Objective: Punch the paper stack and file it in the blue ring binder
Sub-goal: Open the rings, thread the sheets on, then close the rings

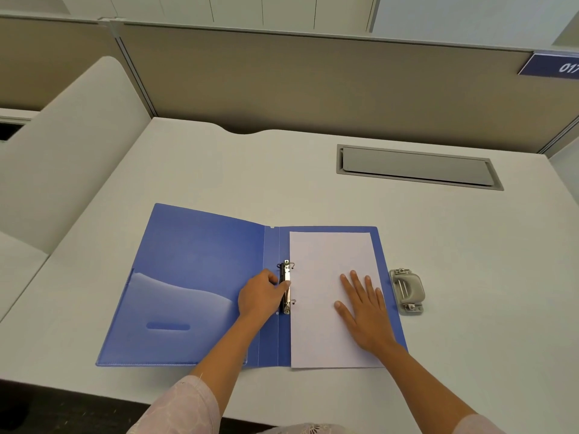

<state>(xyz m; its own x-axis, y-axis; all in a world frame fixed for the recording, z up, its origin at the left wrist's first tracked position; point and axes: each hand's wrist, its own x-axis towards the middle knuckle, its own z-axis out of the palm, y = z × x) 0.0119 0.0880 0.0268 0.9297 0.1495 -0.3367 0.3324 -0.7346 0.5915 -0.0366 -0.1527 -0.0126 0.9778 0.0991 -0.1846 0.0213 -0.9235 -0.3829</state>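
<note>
Now at the desk's (407,214) near edge, the paper stack (322,296) lies on the open blue binder's (194,277) right half, its left edge on the rings (289,283). The left hand (260,296) pinches the ring clasp; the right hand (363,311) lies flat and open, pinning the sheets. Closing cleanly likely means holding the stack steady until both rings meet; the punch (407,291) sits beside the binder's right edge.

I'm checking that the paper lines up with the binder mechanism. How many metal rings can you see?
2. The upper ring sits at the far end of the clip mechanism, the lower ring near its close end, both at the paper stack left edge.
</note>
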